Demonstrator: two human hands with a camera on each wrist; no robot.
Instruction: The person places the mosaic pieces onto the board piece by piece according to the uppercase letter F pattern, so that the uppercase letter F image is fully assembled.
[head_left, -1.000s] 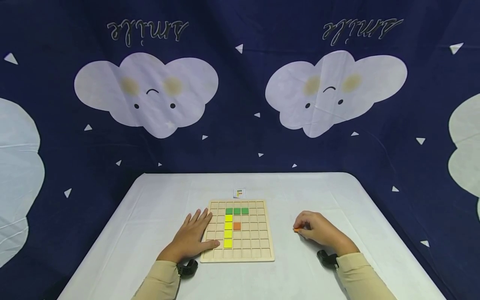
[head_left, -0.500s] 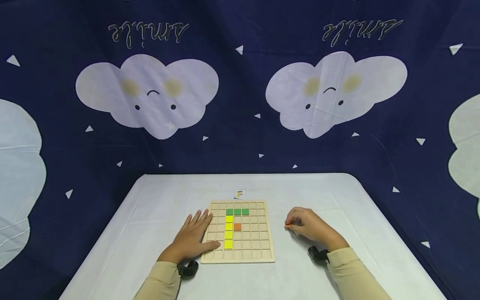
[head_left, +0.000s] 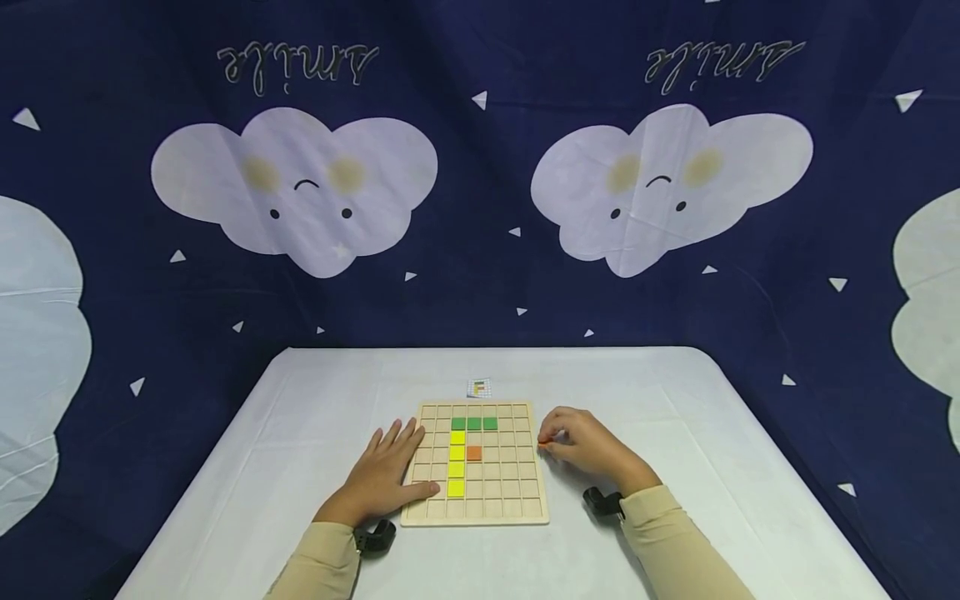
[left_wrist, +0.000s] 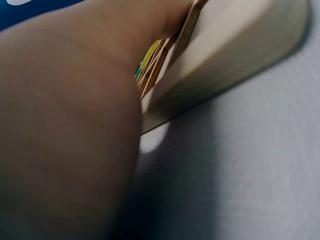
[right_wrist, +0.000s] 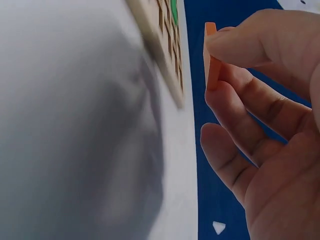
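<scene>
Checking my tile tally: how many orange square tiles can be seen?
2: one flat orange square tile sits in the wooden grid board, right of the yellow column; another orange tile is pinched in the right hand.

Staged recording setup, not lived-in room: navy cloud-print backdrop hung wall to wall behind table; white cloth over table; wooden grid board and small pattern card at table centre.

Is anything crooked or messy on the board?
Nothing stands out. The board lies flat and square on the table, and its green, yellow and orange tiles sit neatly in their squares. The left hand rests on the board's edge; the right hand pinches an orange tile beside it.
</scene>
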